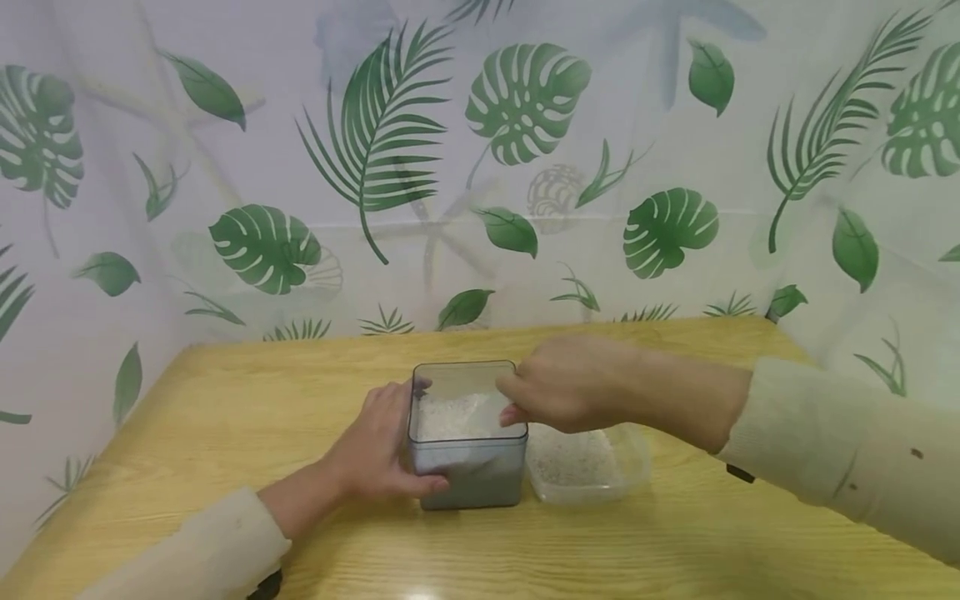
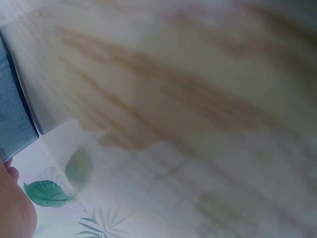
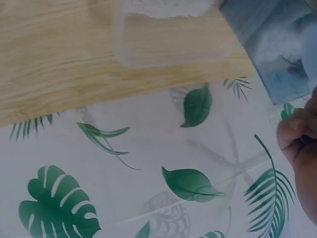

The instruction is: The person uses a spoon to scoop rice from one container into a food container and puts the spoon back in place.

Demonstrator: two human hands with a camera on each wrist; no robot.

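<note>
Left hand (image 1: 382, 454) grips the grey rice container's (image 1: 468, 467) left wall; right hand (image 1: 562, 383), fingers curled, hovers over its open top, apparently holding nothing.

Two containers stand on one light wooden table (image 1: 225, 400): one tall square container of clear grey-tinted plastic (image 1: 467, 467), holding white grains, and one low clear plastic tub (image 1: 588, 467), also with pale grains in it, just beside the first. Two bare hands are in view, one left hand (image 1: 378, 454) and one right hand (image 1: 566, 383), each coming out of one pale cream sleeve, two sleeves in all. One white curtain printed with green leaves (image 1: 525, 100) hangs behind the table.
</note>
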